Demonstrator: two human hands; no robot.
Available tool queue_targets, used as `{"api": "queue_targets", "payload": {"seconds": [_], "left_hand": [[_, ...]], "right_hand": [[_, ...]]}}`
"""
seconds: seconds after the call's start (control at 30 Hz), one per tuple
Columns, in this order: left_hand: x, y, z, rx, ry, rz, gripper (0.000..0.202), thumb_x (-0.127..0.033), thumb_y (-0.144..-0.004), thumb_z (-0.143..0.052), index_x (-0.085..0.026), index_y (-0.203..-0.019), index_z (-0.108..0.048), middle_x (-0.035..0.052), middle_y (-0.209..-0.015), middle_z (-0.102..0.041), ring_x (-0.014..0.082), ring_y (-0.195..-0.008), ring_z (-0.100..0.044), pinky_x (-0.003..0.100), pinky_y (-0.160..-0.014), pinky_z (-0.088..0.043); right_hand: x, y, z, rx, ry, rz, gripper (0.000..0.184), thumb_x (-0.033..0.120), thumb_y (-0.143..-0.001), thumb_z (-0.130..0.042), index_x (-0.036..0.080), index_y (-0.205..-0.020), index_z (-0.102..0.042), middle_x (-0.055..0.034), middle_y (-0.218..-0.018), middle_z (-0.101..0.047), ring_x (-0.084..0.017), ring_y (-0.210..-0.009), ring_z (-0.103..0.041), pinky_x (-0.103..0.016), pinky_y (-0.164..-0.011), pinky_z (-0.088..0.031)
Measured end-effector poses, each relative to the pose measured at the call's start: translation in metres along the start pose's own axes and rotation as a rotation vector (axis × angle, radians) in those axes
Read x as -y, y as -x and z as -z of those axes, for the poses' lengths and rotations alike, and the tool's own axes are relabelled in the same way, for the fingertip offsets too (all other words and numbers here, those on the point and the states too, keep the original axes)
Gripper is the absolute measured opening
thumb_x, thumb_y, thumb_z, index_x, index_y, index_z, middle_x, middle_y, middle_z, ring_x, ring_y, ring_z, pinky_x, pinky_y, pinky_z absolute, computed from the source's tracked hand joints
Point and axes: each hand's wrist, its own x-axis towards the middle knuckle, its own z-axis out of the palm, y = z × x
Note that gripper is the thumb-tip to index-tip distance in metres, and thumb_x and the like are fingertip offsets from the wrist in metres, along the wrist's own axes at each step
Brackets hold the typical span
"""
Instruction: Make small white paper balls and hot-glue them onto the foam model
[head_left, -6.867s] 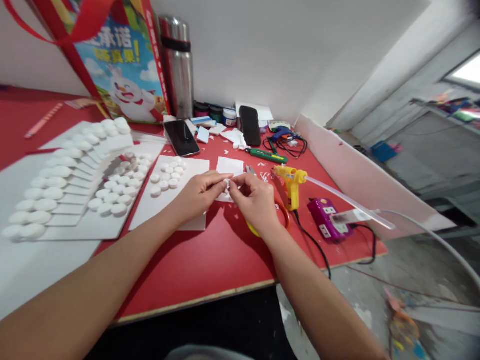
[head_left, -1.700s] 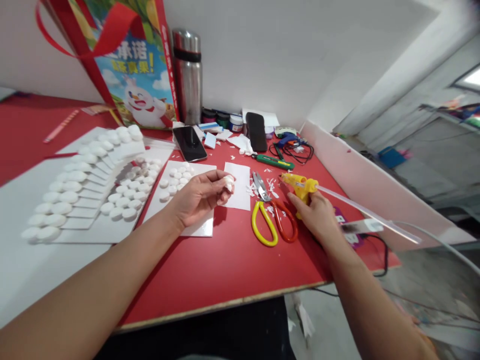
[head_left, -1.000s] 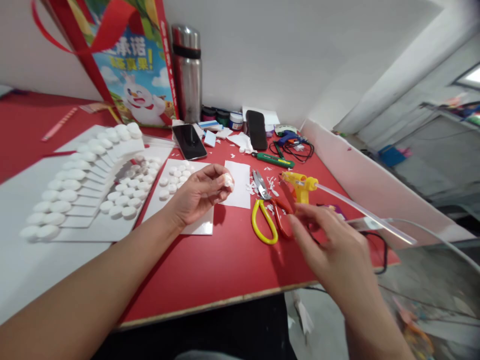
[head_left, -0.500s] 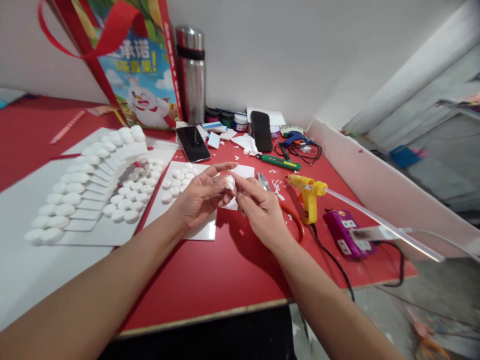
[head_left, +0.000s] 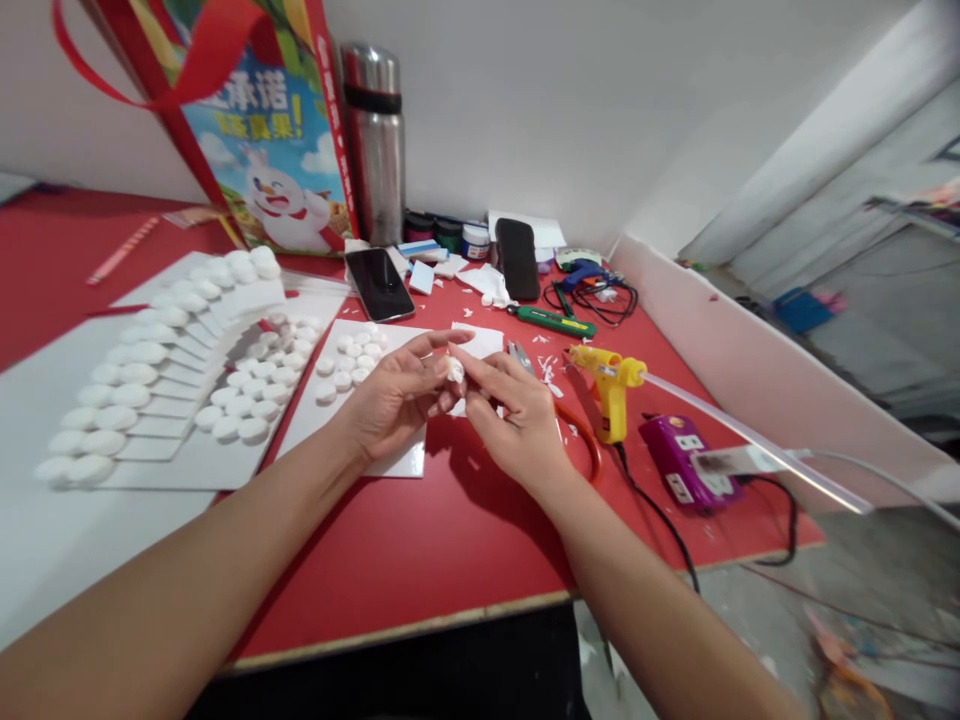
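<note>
Red desk (head_left: 450, 540) first, w/ white boards (head_left: 67, 520) carrying rows of round white pads along its left edge. A printed bag (head_left: 262, 150) and a steel flask (head_left: 373, 140) stand at the far edge. My left hand (head_left: 390, 395) and right hand (head_left: 517, 420) meet over the desk's middle, above a white sheet (head_left: 397, 462). A yellow glue gun (head_left: 611, 385) stands just right of my right hand, toward the right edge. Smallest: a white bit (head_left: 454, 370), pinched btw the fingers of both hands, left index stretched out over it.
</note>
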Motion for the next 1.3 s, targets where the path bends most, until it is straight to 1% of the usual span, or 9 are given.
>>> {"api": "queue_targets", "payload": {"seconds": [0.13,0.3,0.43,0.67,0.77,0.9,1.1,1.2,1.3], "left_hand": [[0.003,-0.0003,-0.0008,-0.021,0.017,0.0,0.038,-0.016,-0.082,-0.08,-0.014,-0.119,-0.072,0.0032,-0.077,-0.07,0.0084,-0.062,-0.062,0.015,-0.058,-0.05],[0.0041,-0.0001,-0.004,-0.063,0.019,-0.016,0.037,-0.014,-0.08,-0.082,-0.012,-0.116,-0.074,0.003,-0.075,-0.07,0.0084,-0.061,-0.062,0.015,-0.057,-0.05],[0.0044,-0.0008,-0.0036,-0.049,0.025,-0.002,0.037,-0.015,-0.078,-0.084,-0.011,-0.114,-0.075,0.0034,-0.074,-0.07,0.0083,-0.062,-0.062,0.015,-0.057,-0.05],[0.008,-0.0026,0.0013,-0.05,0.008,0.031,0.034,-0.016,-0.078,-0.085,-0.01,-0.11,-0.077,0.0025,-0.071,-0.067,0.0068,-0.058,-0.058,0.013,-0.051,-0.045],[0.0087,-0.0032,0.0016,-0.024,0.012,0.04,0.034,-0.015,-0.079,-0.084,-0.008,-0.111,-0.076,0.0022,-0.07,-0.066,0.0059,-0.057,-0.056,0.012,-0.049,-0.044],[0.0082,-0.0023,-0.0003,-0.003,0.027,0.053,0.035,-0.015,-0.078,-0.084,-0.007,-0.111,-0.077,0.0021,-0.068,-0.065,0.0054,-0.055,-0.053,0.012,-0.048,-0.043],[0.0074,-0.002,-0.0012,-0.013,0.046,0.068,0.036,-0.014,-0.076,-0.085,-0.007,-0.11,-0.077,0.0029,-0.069,-0.066,0.0059,-0.056,-0.054,0.012,-0.048,-0.042],[0.0053,-0.0037,-0.0001,-0.012,0.055,0.047,0.039,-0.015,-0.075,-0.085,-0.008,-0.112,-0.076,0.0034,-0.071,-0.066,0.0068,-0.058,-0.056,0.013,-0.05,-0.042],[0.001,-0.0045,0.0003,0.005,0.036,0.0,0.041,-0.016,-0.075,-0.084,-0.011,-0.115,-0.075,0.0034,-0.074,-0.068,0.0075,-0.06,-0.056,0.015,-0.055,-0.046]], "right_hand": [[-0.0023,0.0012,-0.0013,-0.009,0.046,0.031,0.046,0.01,-0.091,-0.051,0.017,-0.132,-0.072,-0.0023,-0.086,-0.061,-0.012,-0.071,-0.057,-0.026,-0.068,-0.05],[-0.0038,0.002,-0.003,0.007,0.054,0.03,0.05,0.008,-0.091,-0.049,0.021,-0.134,-0.071,0.0002,-0.08,-0.065,-0.011,-0.067,-0.06,-0.024,-0.066,-0.05],[-0.0052,0.0023,-0.0026,0.024,0.085,0.054,0.05,0.009,-0.091,-0.049,0.022,-0.134,-0.071,-0.0003,-0.081,-0.071,-0.011,-0.069,-0.064,-0.024,-0.068,-0.051],[-0.0072,0.0033,0.0007,0.006,0.258,0.108,0.041,0.012,-0.09,-0.052,0.016,-0.122,-0.077,-0.001,-0.072,-0.07,-0.012,-0.061,-0.062,-0.023,-0.064,-0.05],[-0.0072,0.0035,0.0021,-0.005,0.251,0.117,0.037,0.013,-0.091,-0.053,0.014,-0.119,-0.078,-0.0012,-0.07,-0.071,-0.012,-0.06,-0.062,-0.024,-0.064,-0.051],[-0.0075,0.0037,0.0032,-0.014,0.199,0.103,0.036,0.013,-0.091,-0.053,0.018,-0.116,-0.079,-0.0002,-0.073,-0.073,-0.011,-0.061,-0.065,-0.023,-0.067,-0.053],[-0.0065,0.0046,0.0025,-0.005,0.19,0.115,0.037,0.012,-0.091,-0.052,0.017,-0.118,-0.077,-0.0022,-0.076,-0.075,-0.013,-0.067,-0.068,-0.026,-0.07,-0.054],[-0.0029,0.0047,0.0013,0.05,0.137,0.019,0.044,0.014,-0.091,-0.052,0.018,-0.13,-0.072,-0.0033,-0.085,-0.076,-0.013,-0.066,-0.065,-0.027,-0.067,-0.053],[0.0003,0.0034,0.0003,0.106,-0.127,-0.185,0.053,0.018,-0.092,-0.052,0.02,-0.144,-0.062,0.001,-0.077,-0.07,-0.01,-0.055,-0.055,-0.025,-0.057,-0.047]]}}
